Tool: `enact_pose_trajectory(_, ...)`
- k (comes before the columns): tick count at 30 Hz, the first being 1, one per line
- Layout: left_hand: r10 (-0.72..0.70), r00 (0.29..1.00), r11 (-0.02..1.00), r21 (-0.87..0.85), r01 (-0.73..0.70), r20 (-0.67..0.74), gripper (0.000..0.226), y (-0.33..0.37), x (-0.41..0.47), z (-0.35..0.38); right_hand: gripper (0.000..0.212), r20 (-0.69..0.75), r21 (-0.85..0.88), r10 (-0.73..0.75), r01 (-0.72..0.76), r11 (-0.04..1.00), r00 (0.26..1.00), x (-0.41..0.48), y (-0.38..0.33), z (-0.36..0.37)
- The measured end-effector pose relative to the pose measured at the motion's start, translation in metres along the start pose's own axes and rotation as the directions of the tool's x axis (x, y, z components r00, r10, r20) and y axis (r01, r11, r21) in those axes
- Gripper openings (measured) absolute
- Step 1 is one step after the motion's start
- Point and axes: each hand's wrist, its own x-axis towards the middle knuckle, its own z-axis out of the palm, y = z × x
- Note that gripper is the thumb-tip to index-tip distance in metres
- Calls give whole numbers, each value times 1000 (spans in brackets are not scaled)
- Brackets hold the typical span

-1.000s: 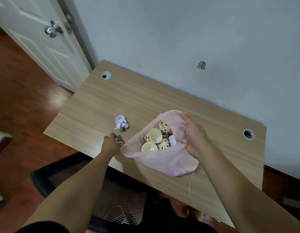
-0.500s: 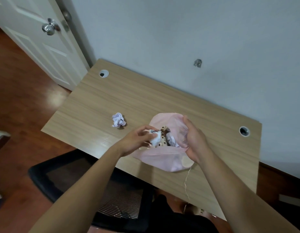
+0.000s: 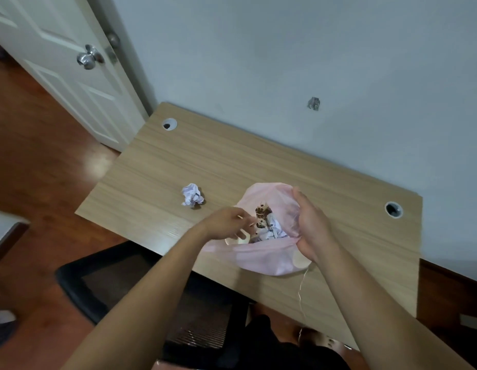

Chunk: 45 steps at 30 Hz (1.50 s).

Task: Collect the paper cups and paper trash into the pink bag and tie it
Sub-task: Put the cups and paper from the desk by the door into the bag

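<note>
The right grip [image 3: 312, 228] is grasping the rim of the bag [image 3: 264, 260] and holding its mouth wide at the near edge of the worktop [image 3: 258, 161]. The left grip [image 3: 226, 222] is hovering over that mouth, released and holding nothing. Cups [image 3: 261, 215] and paper [image 3: 274, 231] are lying inside the bag. One paper ball [image 3: 192, 195] is lying left of the bag, apart from it. Judged remaining: bagging that ball, then tying.

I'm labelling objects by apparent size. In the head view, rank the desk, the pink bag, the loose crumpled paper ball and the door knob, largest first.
1. desk
2. pink bag
3. paper ball and door knob: these look about alike in the frame, so they are not ranked.
</note>
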Motion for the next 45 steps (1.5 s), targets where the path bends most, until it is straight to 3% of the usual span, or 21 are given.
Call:
enact_pose_trajectory(3,10,987,997,-79,-23,-159,26,-1,3,-42,31,-2,16,-6,6,1000,1000,3,-1,2)
enact_pose_trajectory(6,-50,885,996,-85,12,-464,17,-23,26,-79,29,-11,3,-5,5,1000,1000,7,-1,6)
enact_pose_trajectory(8,-72,828,997,-25,70,-556,30,-44,41,-97,29,-32,6,8,-8,1000,999,12,0,7)
enact_pose_trajectory(11,-70,825,954,204,220,-561,69,-71,62,-109,27,-41,11,15,-15,1000,999,20,2,7)
enact_pose_trajectory(17,-92,894,848,436,300,-438,74,-121,105,-94,31,-78,-33,22,-24,999,997,36,6,4)
enact_pose_trajectory(20,-62,898,857,437,271,-436,48,-148,121,-78,30,-85,-50,23,-28,998,996,41,11,5)
enact_pose_trajectory(23,-93,884,944,241,224,-458,47,-141,109,-68,34,-63,-52,20,-23,998,998,44,17,5)
enact_pose_trajectory(25,-140,872,988,-119,95,-469,15,-108,84,-65,33,-54,-40,27,-29,999,998,44,20,5)
enact_pose_trajectory(27,-79,913,886,-448,-119,-400,6,-73,57,-66,32,-39,-49,27,-29,998,999,42,18,7)
enact_pose_trajectory(28,-34,939,821,-546,-169,-342,15,-60,44,-67,30,-35,-51,32,-34,998,999,40,16,9)
enact_pose_trajectory(30,82,983,721,-672,-171,-162,32,-41,21,-68,30,-42,-47,42,-43,998,998,38,13,11)
enact_pose_trajectory(31,124,991,719,-684,-122,-47,33,-34,12,-66,32,-42,-42,42,-44,998,998,37,12,12)
enact_pose_trajectory(33,142,979,820,-571,-36,143,37,-23,-4,-54,36,-22,-48,38,-39,998,999,33,8,16)
enact_pose_trajectory(35,148,955,925,-379,-41,259,37,-12,-15,-31,39,-9,-55,18,-19,998,1000,27,4,20)
enact_pose_trajectory(37,116,980,967,-244,-74,164,39,-4,-14,-6,37,13,-34,-3,4,999,1000,19,-2,23)
enact_pose_trajectory(40,13,998,965,-262,-28,-61,67,-1,-8,21,38,34,-19,-11,11,1000,999,11,-7,28)
enact_pose_trajectory(41,6,997,979,-202,-20,-71,77,2,-9,24,36,45,-14,-10,11,1000,999,9,-9,29)
enact_pose_trajectory(43,37,999,998,-46,-38,-34,69,7,-16,24,33,78,-14,-14,15,1000,997,2,-14,34)
enact_pose_trajectory(45,14,997,976,219,2,-71,66,8,-23,11,34,107,3,-23,23,1000,994,-2,-20,39)
